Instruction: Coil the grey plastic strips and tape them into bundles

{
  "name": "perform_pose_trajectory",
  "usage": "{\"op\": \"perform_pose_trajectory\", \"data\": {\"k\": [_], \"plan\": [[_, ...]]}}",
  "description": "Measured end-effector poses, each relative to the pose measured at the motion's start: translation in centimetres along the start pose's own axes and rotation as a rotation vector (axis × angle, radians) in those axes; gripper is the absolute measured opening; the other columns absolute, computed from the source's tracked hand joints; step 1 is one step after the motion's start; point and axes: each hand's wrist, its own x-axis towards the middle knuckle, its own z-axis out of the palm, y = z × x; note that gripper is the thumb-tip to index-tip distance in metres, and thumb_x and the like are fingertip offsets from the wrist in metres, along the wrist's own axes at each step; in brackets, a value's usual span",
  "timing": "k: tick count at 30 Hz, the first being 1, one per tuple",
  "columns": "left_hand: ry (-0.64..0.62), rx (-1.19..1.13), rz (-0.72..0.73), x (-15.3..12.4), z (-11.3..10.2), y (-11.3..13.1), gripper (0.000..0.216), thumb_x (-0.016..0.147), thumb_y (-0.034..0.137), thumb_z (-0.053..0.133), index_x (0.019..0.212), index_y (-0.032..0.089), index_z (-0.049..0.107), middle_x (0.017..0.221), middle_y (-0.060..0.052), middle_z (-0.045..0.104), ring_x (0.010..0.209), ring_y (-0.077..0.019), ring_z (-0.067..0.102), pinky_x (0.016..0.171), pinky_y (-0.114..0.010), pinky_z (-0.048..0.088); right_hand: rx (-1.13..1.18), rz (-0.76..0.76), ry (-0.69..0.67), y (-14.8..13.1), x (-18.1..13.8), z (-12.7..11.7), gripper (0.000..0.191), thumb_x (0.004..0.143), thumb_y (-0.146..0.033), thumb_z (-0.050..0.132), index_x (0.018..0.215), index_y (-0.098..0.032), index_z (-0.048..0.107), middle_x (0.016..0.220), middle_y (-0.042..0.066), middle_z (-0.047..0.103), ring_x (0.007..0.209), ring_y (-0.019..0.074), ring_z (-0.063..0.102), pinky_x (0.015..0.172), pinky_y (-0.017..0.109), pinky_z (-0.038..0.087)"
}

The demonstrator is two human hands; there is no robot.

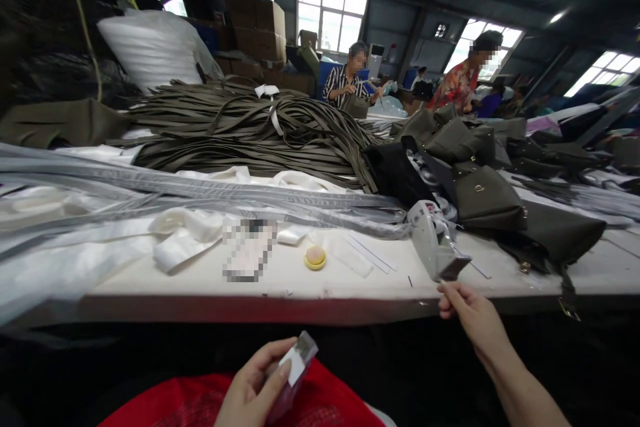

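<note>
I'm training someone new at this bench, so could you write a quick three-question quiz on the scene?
1. Which hand is nearer the tape dispenser?
2. True or false: the round yellow item lies on the table.
3. What does the left hand hold?
a) a pair of scissors
b) a small packet
c) a dark strap

Key: 1. The right hand. 2. True. 3. b.

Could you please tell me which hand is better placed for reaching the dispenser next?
Likely the right hand: it is near the dispenser, while the left hand holds a small packet.
</note>
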Motion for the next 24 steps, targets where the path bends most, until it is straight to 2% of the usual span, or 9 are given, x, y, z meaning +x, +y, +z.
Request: {"op": "perform_pose_trajectory", "data": {"k": [4, 7, 9, 12, 16, 24], "plan": [[0.035, -0.025, 0.076, -0.7, 0.9, 0.5, 0.05, 0.068, 0.05, 0.076, 0.104, 0.015, 0.071, 0.102, -0.011, 0.073, 0.093, -0.0239, 0.067, 0.086, -0.033, 0.051, 0.135, -0.035, -0.443, -4.8, -4.8, 7.6, 0.039, 0.08, -0.055, 0.065, 0.075, -0.017, 0.062, 0.057, -0.001, 0.06, 0.048, 0.0113, 0.054, 0.051, 0.023, 0.044], [0.099, -0.043, 0.152, -1.0, 1.1, 0.3, 0.044, 0.073, 0.044, 0.073, 0.105, 0.014, 0.07, 0.1, -0.011, 0.072, 0.09, -0.0214, 0.065, 0.086, -0.033, 0.05, 0.187, -0.017, -0.718, -7.1, -8.0, 12.7, 0.038, 0.082, -0.055, 0.064, 0.08, -0.017, 0.064, 0.056, -0.001, 0.06, 0.048, 0.0113, 0.054, 0.05, 0.023, 0.044], [0.145, -0.049, 0.191, -1.2, 0.8, 0.0, 0.04, 0.075, 0.04, 0.071, 0.106, 0.014, 0.069, 0.101, -0.011, 0.072, 0.089, -0.0196, 0.064, 0.084, -0.031, 0.049, 0.211, -0.02, -0.867, -7.9, -9.5, 15.2, 0.036, 0.083, -0.053, 0.063, 0.083, -0.017, 0.064, 0.057, -0.001, 0.06, 0.049, 0.0113, 0.054, 0.051, 0.022, 0.045], [0.193, -0.053, 0.215, -1.7, 0.5, -0.3, 0.037, 0.078, 0.036, 0.068, 0.108, 0.013, 0.068, 0.1, -0.01, 0.071, 0.086, -0.0174, 0.063, 0.08, -0.028, 0.049, 0.208, -0.04, -1.027, -8.4, -10.6, 17.2, 0.034, 0.085, -0.05, 0.063, 0.082, -0.016, 0.064, 0.058, -0.001, 0.061, 0.05, 0.0111, 0.055, 0.052, 0.023, 0.046], [0.238, -0.083, 0.203, -2.2, 0.4, -0.2, 0.035, 0.079, 0.032, 0.066, 0.108, 0.013, 0.067, 0.095, -0.008, 0.07, 0.079, -0.0148, 0.062, 0.074, -0.025, 0.049, 0.151, -0.037, -1.092, -8.2, -10.9, 18.4, 0.036, 0.084, -0.052, 0.063, 0.077, -0.016, 0.063, 0.055, -0.001, 0.06, 0.047, 0.0112, 0.055, 0.05, 0.023, 0.045], [0.252, -0.135, 0.21, -1.9, 0.4, 0.3, 0.03, 0.08, 0.034, 0.063, 0.101, 0.014, 0.07, 0.095, -0.007, 0.071, 0.083, -0.0158, 0.062, 0.076, -0.026, 0.049, 0.008, 0.023, -1.035, -7.6, -10.9, 19.7, 0.047, 0.075, -0.062, 0.065, 0.062, -0.018, 0.055, 0.048, -0.001, 0.059, 0.041, 0.0114, 0.052, 0.045, 0.023, 0.041]]}}
